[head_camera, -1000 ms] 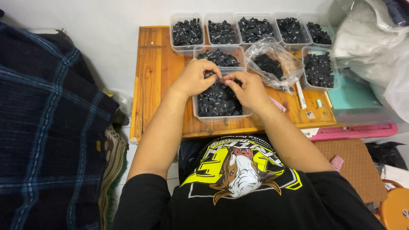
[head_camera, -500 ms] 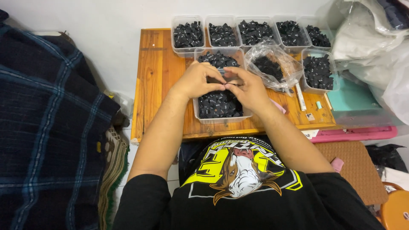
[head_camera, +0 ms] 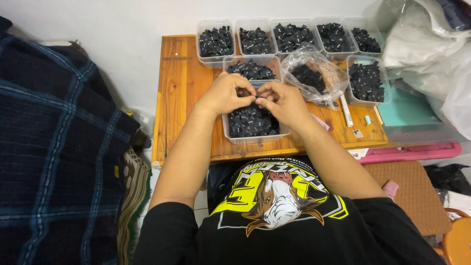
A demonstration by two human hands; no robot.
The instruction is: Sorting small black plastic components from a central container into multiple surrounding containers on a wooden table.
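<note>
Both hands, left hand (head_camera: 226, 93) and right hand (head_camera: 283, 100), pinch one small black piece together right over the front clear tub (head_camera: 251, 128), so drops land inside.

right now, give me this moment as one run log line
left hand: pinching small black piece | right hand: fingers meeting left | under hands: clear tub of black pieces | surface: wooden table | nearby: plastic bag

Low wooden table (head_camera: 181, 93) carries clear plastic tubs (head_camera: 216, 44) of small black pieces, five in back row, others nearer; a clear bag (head_camera: 314, 76) of same, a white stick (head_camera: 346, 110).
</note>
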